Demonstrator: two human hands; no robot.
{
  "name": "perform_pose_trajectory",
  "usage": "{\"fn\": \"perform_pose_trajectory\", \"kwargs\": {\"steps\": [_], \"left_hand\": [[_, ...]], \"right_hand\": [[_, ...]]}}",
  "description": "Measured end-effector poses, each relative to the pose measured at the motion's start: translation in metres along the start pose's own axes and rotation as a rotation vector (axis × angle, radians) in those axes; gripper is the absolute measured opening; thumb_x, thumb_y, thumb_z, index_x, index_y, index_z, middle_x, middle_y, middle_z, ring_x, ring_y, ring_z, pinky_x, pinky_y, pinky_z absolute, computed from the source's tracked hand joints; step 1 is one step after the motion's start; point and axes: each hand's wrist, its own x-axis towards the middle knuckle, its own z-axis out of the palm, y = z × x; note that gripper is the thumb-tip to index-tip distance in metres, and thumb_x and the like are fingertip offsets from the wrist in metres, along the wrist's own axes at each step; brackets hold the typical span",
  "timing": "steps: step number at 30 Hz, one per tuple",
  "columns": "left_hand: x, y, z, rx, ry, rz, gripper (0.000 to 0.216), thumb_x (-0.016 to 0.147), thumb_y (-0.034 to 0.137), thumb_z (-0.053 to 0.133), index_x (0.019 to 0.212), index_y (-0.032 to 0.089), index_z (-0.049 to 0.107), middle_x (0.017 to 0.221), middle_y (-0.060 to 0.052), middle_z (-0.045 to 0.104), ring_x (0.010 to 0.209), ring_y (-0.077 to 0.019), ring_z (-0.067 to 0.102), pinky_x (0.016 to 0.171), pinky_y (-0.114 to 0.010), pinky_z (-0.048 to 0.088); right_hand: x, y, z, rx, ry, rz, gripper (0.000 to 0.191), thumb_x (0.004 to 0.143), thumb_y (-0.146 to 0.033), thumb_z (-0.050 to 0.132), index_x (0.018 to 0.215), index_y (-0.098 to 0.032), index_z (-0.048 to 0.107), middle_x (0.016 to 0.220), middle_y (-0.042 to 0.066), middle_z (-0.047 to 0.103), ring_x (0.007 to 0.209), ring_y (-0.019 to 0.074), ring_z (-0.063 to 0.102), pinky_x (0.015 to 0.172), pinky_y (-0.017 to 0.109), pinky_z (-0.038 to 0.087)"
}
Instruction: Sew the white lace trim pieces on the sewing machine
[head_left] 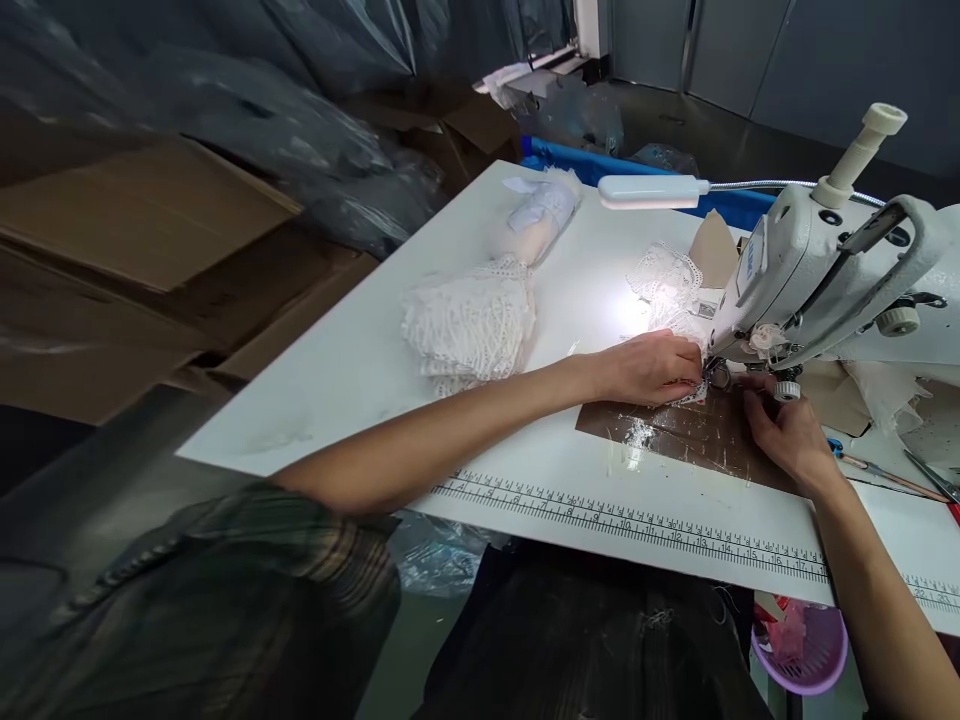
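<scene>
White lace fabric (667,285) lies at the needle side of a sewing machine (780,260), running out behind the presser foot. My left hand (652,368) rests on the lace just left of the needle, its fingers curled down and closed on the edge. To the right of the needle, my right hand (787,435) is partly behind the machine head. Its fingers reach in near the presser foot, and what they touch is hidden. Beneath both hands is a brown, shiny plate (675,440). A bundle of white lace (472,320) lies on the table left of my forearm.
A lamp (649,191) lights the sewing area. Scissors (934,475) and a thin tool (885,468) lie at the right. A printed ruler (600,515) follows the table's front edge. Cardboard boxes (135,220) stand left; a purple basket (806,665) is below.
</scene>
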Motion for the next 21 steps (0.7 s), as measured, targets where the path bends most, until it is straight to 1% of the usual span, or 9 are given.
{"fn": "perform_pose_trajectory", "kwargs": {"steps": [3,6,10,13,17,21], "left_hand": [[0.001,-0.002,-0.001,-0.022,-0.001,-0.003,0.018,0.096,0.021,0.053,0.096,0.019,0.071,0.098,-0.005,0.071,0.088,-0.0159,0.066,0.078,-0.034,0.049],[0.002,-0.002,0.0,-0.035,0.021,-0.017,0.021,0.097,0.022,0.052,0.093,0.02,0.072,0.097,-0.004,0.072,0.085,-0.0148,0.066,0.076,-0.033,0.049],[0.0,0.002,0.006,-0.062,0.098,-0.064,0.02,0.096,0.02,0.052,0.092,0.02,0.071,0.095,-0.003,0.073,0.086,-0.0134,0.066,0.078,-0.032,0.049],[-0.001,0.004,0.01,-0.025,0.15,-0.112,0.02,0.096,0.021,0.052,0.091,0.02,0.071,0.094,-0.002,0.073,0.081,-0.0132,0.066,0.078,-0.033,0.048],[-0.001,0.007,0.012,0.084,0.116,-0.076,0.022,0.097,0.023,0.051,0.088,0.021,0.071,0.096,-0.004,0.073,0.081,-0.0151,0.064,0.076,-0.035,0.046],[0.0,0.009,0.009,0.158,0.049,-0.044,0.03,0.099,0.022,0.044,0.086,0.02,0.07,0.098,-0.006,0.072,0.079,-0.0159,0.061,0.075,-0.035,0.043]], "right_hand": [[-0.001,0.0,0.001,0.008,0.001,-0.049,0.037,0.084,-0.041,0.044,0.101,-0.017,0.067,0.09,0.013,0.07,0.078,0.0238,0.062,0.067,0.036,0.047],[-0.001,0.002,0.004,0.036,0.011,-0.09,0.037,0.086,-0.041,0.044,0.102,-0.016,0.067,0.095,0.014,0.07,0.083,0.0242,0.063,0.072,0.038,0.049],[-0.003,0.003,0.006,0.053,0.035,-0.139,0.036,0.088,-0.041,0.045,0.103,-0.016,0.067,0.096,0.014,0.07,0.087,0.025,0.063,0.075,0.039,0.049],[-0.003,0.001,0.006,0.06,0.044,-0.12,0.039,0.088,-0.041,0.045,0.105,-0.015,0.067,0.095,0.014,0.07,0.088,0.0259,0.064,0.076,0.04,0.05],[-0.004,-0.001,0.005,0.059,0.054,-0.105,0.039,0.087,-0.042,0.046,0.103,-0.015,0.068,0.093,0.014,0.071,0.084,0.0246,0.064,0.074,0.039,0.05],[-0.004,-0.002,0.003,0.046,0.066,-0.083,0.038,0.086,-0.043,0.047,0.103,-0.015,0.068,0.091,0.013,0.072,0.083,0.0249,0.064,0.073,0.039,0.05]]}}
